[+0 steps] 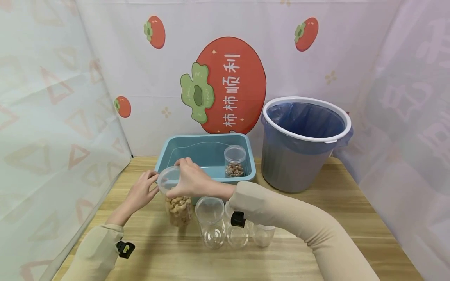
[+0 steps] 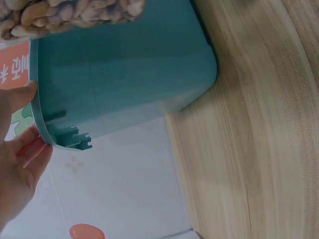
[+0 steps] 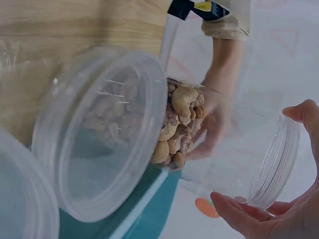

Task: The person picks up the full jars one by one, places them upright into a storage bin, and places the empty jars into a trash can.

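My right hand grips a clear plastic jar by its lidded end, thumb on one side and fingers on the other. Cashews fill its lower part, and it stands in front of the blue basin. With my left hand I hold the basin's front left corner, thumb and fingertips at its rim. Inside the basin, toward the right, sits a lidded jar with brown nuts at its bottom.
Clear jars with nothing in them stand in front of the basin: a tall one, another tall one partly behind my sleeve, and a shorter one. At the right back is a grey bin with a blue liner.
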Tool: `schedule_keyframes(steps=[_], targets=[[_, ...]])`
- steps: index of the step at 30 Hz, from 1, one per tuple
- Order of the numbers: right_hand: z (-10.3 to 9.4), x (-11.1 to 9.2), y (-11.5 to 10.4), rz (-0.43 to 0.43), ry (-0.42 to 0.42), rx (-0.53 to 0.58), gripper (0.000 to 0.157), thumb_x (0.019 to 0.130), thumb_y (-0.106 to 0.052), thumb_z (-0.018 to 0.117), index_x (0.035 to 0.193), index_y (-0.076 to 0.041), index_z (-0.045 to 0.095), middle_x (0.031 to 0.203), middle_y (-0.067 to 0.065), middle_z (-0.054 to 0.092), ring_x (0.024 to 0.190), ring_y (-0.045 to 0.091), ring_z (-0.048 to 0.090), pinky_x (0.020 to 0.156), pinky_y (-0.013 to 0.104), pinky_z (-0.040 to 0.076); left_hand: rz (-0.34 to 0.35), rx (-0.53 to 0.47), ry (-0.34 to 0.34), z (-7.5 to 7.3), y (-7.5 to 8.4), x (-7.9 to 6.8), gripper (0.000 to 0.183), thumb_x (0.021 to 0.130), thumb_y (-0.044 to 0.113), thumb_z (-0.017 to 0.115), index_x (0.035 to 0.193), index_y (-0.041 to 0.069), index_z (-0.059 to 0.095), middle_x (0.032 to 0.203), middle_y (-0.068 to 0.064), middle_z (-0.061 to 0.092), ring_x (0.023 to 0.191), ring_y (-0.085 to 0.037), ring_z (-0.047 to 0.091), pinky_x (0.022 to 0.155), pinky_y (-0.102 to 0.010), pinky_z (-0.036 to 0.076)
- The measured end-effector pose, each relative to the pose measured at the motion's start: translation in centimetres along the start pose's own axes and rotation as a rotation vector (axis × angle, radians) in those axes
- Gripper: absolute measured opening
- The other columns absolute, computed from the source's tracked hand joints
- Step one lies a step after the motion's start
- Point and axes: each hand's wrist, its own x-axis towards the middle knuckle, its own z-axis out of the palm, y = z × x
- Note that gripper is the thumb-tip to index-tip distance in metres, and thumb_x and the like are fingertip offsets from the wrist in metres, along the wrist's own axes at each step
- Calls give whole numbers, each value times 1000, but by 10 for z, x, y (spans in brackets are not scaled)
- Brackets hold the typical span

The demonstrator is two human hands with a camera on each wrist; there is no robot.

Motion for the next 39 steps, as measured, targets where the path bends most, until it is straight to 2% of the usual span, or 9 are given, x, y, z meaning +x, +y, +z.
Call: schedule_keyframes(steps=[7,15,20,26,32,39], targets=[[-21,4,-1,22,43,20,74,62,-39,75,120,-4,45,104,6,48,82,12,48,64,18,39,6,-8,-10,0,0,2,25,68,0,72,91,2,62,91,-13,52,81,-28,48,62,-40,40],[-48,9,-2,69,24,91,72,65,-36,73,123,-5,43,109,6,46,86,13,49,68,21,42,9,-17,-6,0,0,3,20,71,2,71,88,6,63,90,-9,51,81,-26,48,62,-39,39],[-66,10,-5,54,23,120,72,66,-34,73,123,-4,42,111,7,46,89,13,48,73,23,42,8,-23,-7,-1,1,4,19,71,2,70,89,6,64,90,-9,51,82,-26,48,63,-39,39],[-87,11,-9,47,28,168,70,67,-31,73,122,-2,41,109,7,48,87,14,52,69,22,44,16,-25,-4,-2,3,4,18,72,1,70,88,7,65,90,-9,52,81,-26,49,62,-38,39],[-105,11,-10,59,62,140,70,68,-33,72,123,-3,40,114,8,45,95,16,48,71,24,45,26,-36,2,-1,4,4,19,71,1,70,88,7,65,90,-9,52,80,-25,49,61,-37,38],[-116,16,-6,78,126,151,70,69,-34,71,124,-3,39,113,8,44,89,17,48,69,26,44,23,-37,9,-1,4,3,19,71,1,70,88,7,65,90,-9,52,81,-26,49,62,-38,39]])
